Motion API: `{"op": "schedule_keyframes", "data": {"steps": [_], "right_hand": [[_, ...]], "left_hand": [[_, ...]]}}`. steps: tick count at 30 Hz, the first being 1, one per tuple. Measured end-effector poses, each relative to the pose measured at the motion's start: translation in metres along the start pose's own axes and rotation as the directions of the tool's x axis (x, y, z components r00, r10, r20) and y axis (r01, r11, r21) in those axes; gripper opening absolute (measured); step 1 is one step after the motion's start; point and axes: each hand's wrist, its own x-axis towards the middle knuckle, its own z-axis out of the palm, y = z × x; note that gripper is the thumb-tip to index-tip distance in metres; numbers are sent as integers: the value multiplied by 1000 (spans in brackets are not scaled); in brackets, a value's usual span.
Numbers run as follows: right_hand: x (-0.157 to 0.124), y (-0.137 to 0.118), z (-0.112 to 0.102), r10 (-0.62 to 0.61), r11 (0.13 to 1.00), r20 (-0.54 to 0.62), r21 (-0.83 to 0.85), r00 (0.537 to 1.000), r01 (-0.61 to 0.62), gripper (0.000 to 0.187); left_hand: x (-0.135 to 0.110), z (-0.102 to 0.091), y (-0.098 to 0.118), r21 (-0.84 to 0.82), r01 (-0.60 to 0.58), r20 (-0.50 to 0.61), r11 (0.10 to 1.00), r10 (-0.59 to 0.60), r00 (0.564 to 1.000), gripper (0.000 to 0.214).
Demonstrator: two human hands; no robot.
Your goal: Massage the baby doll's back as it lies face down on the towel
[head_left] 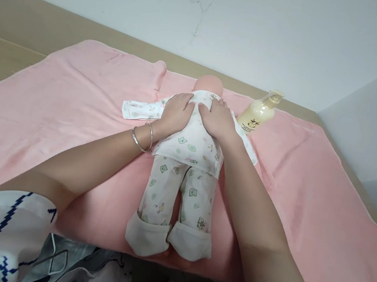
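Note:
A baby doll (189, 155) in white printed pyjamas lies face down on a pink towel (72, 108), its bare head (209, 84) pointing away from me. My left hand (176, 110) rests flat on the doll's upper back on the left side, fingers stretched out. My right hand (218, 118) lies flat beside it on the right side of the back, fingers likewise extended. Both thumbs point toward the middle of the back. Two silver bangles (142, 137) circle my left wrist.
A cream-coloured pump bottle (259, 114) lies on the towel just right of the doll's shoulder. The towel covers a wooden table (14, 23) that meets a white wall. Patterned cloth (58, 263) sits at the near edge.

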Motion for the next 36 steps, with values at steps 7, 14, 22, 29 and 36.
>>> {"op": "schedule_keyframes", "data": {"steps": [7,14,22,29,36], "right_hand": [[0,3,-7,-6,1000,39,-14,999,6,72],[-16,-9,-16,43,974,114,-227,993,-16,74],[-36,-29,-36,-17,963,176,-263,984,64,40],[-9,-6,-27,-13,995,126,-94,992,25,51],[-9,2,-22,-83,988,119,-120,989,97,62]], "left_hand": [[-8,-13,30,164,-93,110,982,75,991,35],[-3,-24,38,-13,-93,249,996,93,964,24],[7,-31,29,75,10,304,997,-32,952,36],[-10,-32,57,276,-56,276,960,-23,961,29],[-8,-32,56,171,-43,256,984,-2,967,25]]}}
